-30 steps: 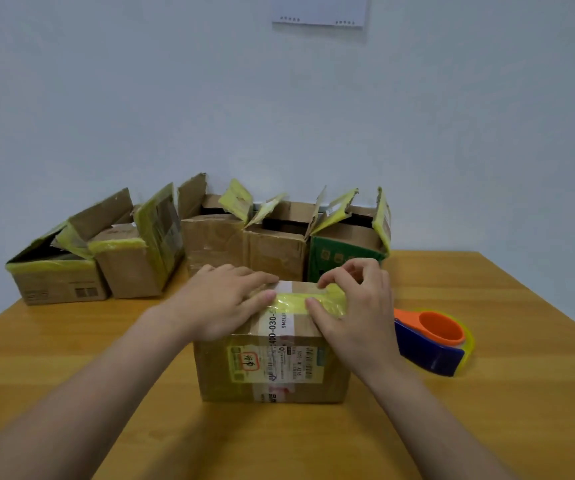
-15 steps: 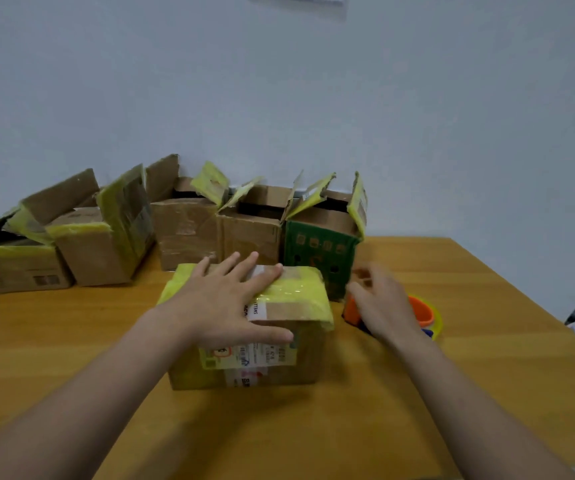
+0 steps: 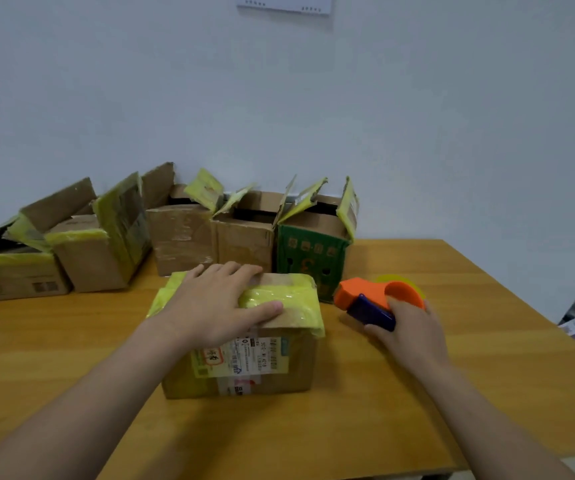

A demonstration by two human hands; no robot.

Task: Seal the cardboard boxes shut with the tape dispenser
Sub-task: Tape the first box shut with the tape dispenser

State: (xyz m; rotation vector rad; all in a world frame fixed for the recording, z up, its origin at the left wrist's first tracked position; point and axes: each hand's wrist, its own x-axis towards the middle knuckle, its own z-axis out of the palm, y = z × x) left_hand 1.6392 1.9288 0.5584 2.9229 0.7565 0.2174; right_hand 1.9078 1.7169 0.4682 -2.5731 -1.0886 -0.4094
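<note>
Cardboard box (image 3: 244,355), flaps down, sits on the wooden table (image 3: 487,358) nearest the camera; old yellow tape (image 3: 279,299) covers its top, printed label on the near face. Left hand (image 3: 216,303) lies flat on the box top, fingers spread wide, thumb along the near top edge, pressing the flaps. Tape dispenser (image 3: 372,299), orange frame with dark blue body, is just to the right of the box, a yellowish roll partly visible behind it. Right hand (image 3: 407,327) is wrapped around the dispenser from the near side, fingers closed on the blue body; whether the dispenser is touching the table, cannot tell. Behind the box, a row of five open boxes (image 3: 182,237) along the white wall, flaps up; the rightmost is green (image 3: 308,261), just behind the box's right rear corner.
</note>
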